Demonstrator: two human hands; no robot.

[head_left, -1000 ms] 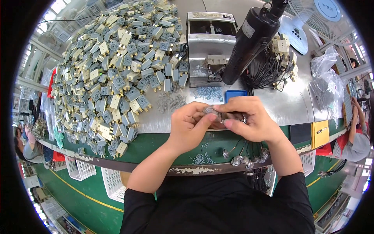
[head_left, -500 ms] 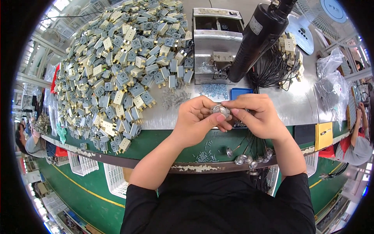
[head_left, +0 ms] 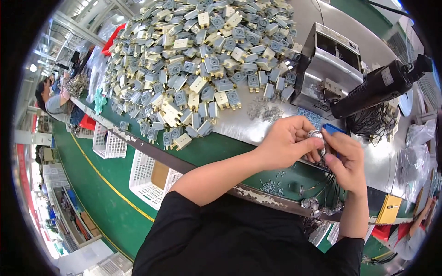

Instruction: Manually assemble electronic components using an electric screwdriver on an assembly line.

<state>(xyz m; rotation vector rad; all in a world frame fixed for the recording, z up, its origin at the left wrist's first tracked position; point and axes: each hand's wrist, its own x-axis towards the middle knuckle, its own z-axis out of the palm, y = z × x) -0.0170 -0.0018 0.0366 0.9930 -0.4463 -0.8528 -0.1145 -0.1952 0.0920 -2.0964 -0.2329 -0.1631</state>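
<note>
Near the lower middle, wired round metal pieces lie by the front edge of the counter. Beyond them, right of centre, the left hand pinches a small round metal part between thumb and fingers, with no clear long axis. The right hand, equally near, curls its fingers at the part's right side; their exact grip is hidden. A blue tray sits just past.

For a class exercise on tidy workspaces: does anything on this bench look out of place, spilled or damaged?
Yes. The bench's front edge looks damaged, its dark surface worn into pale, ragged patches. Small metal pieces, perhaps screws, lie scattered loosely on the green mat beside that edge.
</note>
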